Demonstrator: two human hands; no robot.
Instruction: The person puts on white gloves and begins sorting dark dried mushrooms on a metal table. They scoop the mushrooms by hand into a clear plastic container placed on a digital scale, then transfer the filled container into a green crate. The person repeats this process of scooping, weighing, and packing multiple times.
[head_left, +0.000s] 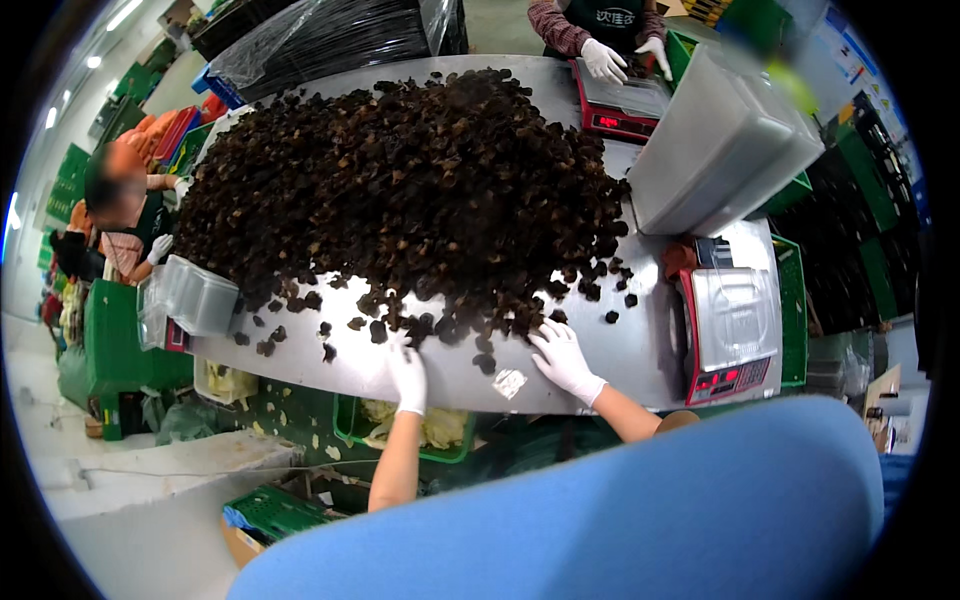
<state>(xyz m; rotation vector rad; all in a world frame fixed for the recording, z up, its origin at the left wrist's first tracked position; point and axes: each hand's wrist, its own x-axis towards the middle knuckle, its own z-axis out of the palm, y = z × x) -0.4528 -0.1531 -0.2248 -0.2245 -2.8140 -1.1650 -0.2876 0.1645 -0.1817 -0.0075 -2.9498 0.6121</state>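
A broad heap of dark brown wood ear mushrooms (390, 180) covers much of the metal table (600, 360) before me. At its near edge, my left hand (407, 379), in a white glove, reaches toward loose pieces; glare blurs its fingertips, but no piece shows in it. My gloved right hand (566, 360) is farther right, fingers apart, its tips close beside the heap's front edge. Whether those tips touch a mushroom is hard to see. Between my hands lies a small whitish patch (510, 383) on the tabletop.
A red scale (726, 382) bearing a clear plastic tray (735, 315) stands at right, below tall stacked plastic containers (720, 150). Across the table, a person's gloved hands (604, 61) are over another scale (622, 124). Another person (142, 217) works at left, near stacked clear boxes (201, 296).
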